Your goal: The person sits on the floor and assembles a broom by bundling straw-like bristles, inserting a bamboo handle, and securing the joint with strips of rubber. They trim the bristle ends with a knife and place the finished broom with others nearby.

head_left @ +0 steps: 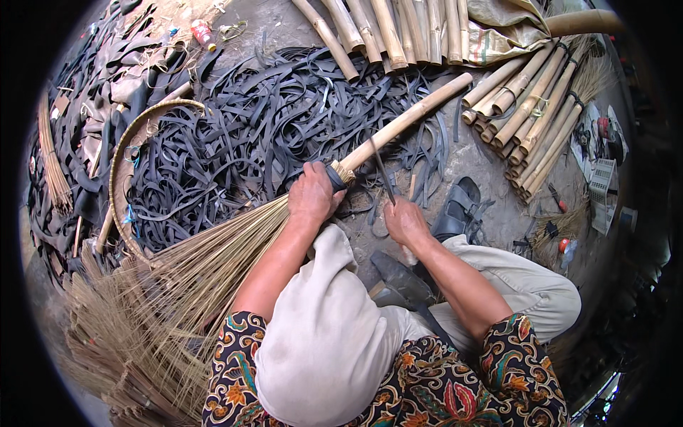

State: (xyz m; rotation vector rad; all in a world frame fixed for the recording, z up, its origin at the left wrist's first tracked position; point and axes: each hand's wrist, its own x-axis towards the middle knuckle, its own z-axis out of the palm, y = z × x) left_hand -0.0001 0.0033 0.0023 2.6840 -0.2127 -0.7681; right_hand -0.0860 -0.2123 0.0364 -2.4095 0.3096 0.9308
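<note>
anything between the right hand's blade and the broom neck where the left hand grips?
Nothing visible. The right hand holds a thin dark blade upright just right of the broom binding, which the left hand clamps at the bamboo handle. Only open ground and loose black rubber strips lie behind.

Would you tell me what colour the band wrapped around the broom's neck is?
Black: the band under the left hand is dark rubber-like strip, seen best in the head view.

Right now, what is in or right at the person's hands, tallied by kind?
Brooms, bamboo handle with straw bristles: 1, the broom, its neck under the left hand.
Dark blades: 1, the blade, rising from the right hand.
Black bindings at the broom's neck: 1, the binding.
Total: 3.
</note>
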